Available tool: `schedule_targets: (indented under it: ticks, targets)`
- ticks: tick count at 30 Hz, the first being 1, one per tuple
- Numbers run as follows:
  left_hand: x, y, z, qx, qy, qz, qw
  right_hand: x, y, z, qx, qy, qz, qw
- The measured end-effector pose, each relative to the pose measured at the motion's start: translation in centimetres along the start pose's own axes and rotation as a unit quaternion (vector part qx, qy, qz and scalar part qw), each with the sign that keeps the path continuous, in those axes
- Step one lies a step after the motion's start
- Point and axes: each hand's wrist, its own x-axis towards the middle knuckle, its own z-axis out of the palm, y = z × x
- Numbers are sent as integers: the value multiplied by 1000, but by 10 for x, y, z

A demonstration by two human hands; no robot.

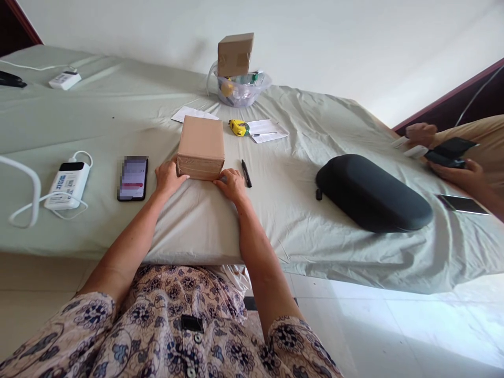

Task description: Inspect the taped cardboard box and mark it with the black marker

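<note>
A brown cardboard box [201,144] rests on the grey-green cloth covering the table [283,210]. My left hand [168,177] touches its near left corner, fingers spread against the side. My right hand [232,185] lies flat on the cloth with its fingertips at the box's near right corner. Neither hand lifts the box. A black pen [246,173] lies just right of my right hand. A phone [133,177] with a lit screen lies left of my left hand.
A white power bank with cable [67,184] sits far left. At the back stand a clear bowl [243,90] topped by a second box [235,54], papers [268,129] and a yellow tape measure [238,127]. A black case [372,193] lies right. Another person's hands [452,163] hold a phone.
</note>
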Motion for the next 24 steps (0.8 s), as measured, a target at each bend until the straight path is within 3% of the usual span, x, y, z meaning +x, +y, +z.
schedule_targets:
  ticks: [6,14,19,24]
  targets:
    - [-8,4,14,11,1,-1,1000,0,-3,9,15,31,4,999]
    - [-14,13,15,-41,88,41,994,0,-15,29,123,204,26,971]
    - [-17,23,13,-40,97,12,994,-3,-26,26,93,182,39,978]
    - [-11,15,10,-57,92,4,994,0,-20,20,147,167,-3,975]
